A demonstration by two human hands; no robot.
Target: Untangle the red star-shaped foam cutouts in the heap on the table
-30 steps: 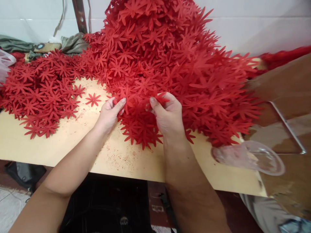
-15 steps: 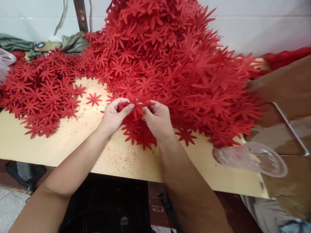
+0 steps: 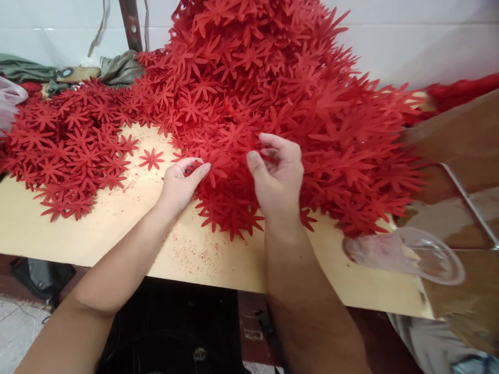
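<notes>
Pinching red flower (image 3: 212,165) in left grip (image 3: 183,182), right grip (image 3: 278,174) beside

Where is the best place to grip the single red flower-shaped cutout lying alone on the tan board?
Pinch one thin petal tip of the single red flower-shaped cutout from above, probably on its near side. It lies flat, apart from both piles, on the tan board.

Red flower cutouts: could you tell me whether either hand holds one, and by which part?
The left hand pinches a red flower cutout by one petal, at the big pile's front edge. The right hand is open, holding nothing.
</notes>
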